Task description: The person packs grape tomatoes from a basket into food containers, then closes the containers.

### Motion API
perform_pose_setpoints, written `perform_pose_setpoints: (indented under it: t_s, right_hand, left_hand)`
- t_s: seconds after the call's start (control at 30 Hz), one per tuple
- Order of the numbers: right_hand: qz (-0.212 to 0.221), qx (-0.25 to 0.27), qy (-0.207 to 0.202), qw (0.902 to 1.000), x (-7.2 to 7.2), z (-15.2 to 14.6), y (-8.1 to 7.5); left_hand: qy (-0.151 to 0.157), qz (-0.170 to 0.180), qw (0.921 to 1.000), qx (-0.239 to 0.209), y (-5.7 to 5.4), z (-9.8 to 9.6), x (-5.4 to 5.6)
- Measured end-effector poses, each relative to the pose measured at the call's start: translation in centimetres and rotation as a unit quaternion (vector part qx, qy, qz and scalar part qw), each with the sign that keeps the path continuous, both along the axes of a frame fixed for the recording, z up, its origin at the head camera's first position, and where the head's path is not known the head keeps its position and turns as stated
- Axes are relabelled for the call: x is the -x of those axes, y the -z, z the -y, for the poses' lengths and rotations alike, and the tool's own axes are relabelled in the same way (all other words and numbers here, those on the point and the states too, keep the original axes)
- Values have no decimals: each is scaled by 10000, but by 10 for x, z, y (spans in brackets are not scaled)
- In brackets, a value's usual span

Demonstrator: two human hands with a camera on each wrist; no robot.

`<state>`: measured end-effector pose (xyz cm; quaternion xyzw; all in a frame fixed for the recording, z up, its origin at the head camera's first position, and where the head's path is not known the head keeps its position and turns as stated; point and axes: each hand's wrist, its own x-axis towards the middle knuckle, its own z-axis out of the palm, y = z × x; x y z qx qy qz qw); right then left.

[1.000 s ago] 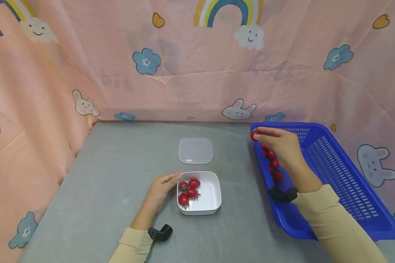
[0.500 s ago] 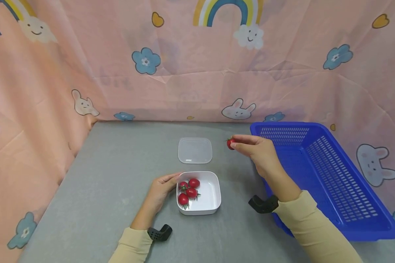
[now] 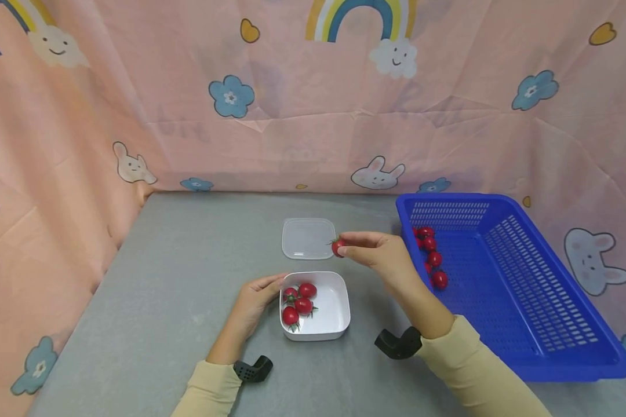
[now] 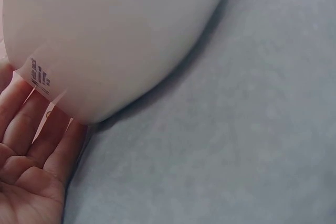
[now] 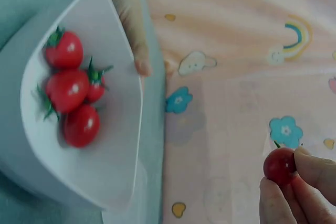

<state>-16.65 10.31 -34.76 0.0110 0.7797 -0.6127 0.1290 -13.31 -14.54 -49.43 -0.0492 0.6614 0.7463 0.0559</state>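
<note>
My right hand (image 3: 381, 259) pinches a cherry tomato (image 3: 337, 248) with a green stem between thumb and fingertips. It is raised near the right edge of the clear lid (image 3: 305, 237), up and to the right of a white square box (image 3: 335, 301). Several cherry tomatoes (image 5: 81, 125) lie in the box, gathered at its left side in the head view. The straight fingers of my left hand (image 3: 255, 300) touch the box's left rear corner. In the left wrist view, those fingers (image 4: 21, 129) rest against the outer wall beside a small printed mark.
A blue perforated basket (image 3: 506, 278) stands on the right of the grey table (image 3: 188, 301). Several cherry tomatoes (image 3: 435, 259) lie along its left wall. A pink patterned cloth (image 3: 292, 127) hangs behind the table and at its left side.
My right hand has carried the cherry tomato leftward and toward me from over the basket to near the lid. The left hand and box have stayed in place.
</note>
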Motion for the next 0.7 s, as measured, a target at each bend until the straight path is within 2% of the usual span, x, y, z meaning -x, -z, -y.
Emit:
perform_pose_setpoints:
  t_s: [0.27,0.43,0.7]
  right_hand:
    - [-15,168,76,9998,-10,14,10]
    - [-75,341,-117,9993,-15,22,20]
    - [-43,87,-123,9999,-21,34,42]
  left_hand:
    - [-11,92,9999,-38,0,-1,0]
    - [-7,112,9999,18,0,-1,0]
    - [-20,94,9999,86,-2,-1,0]
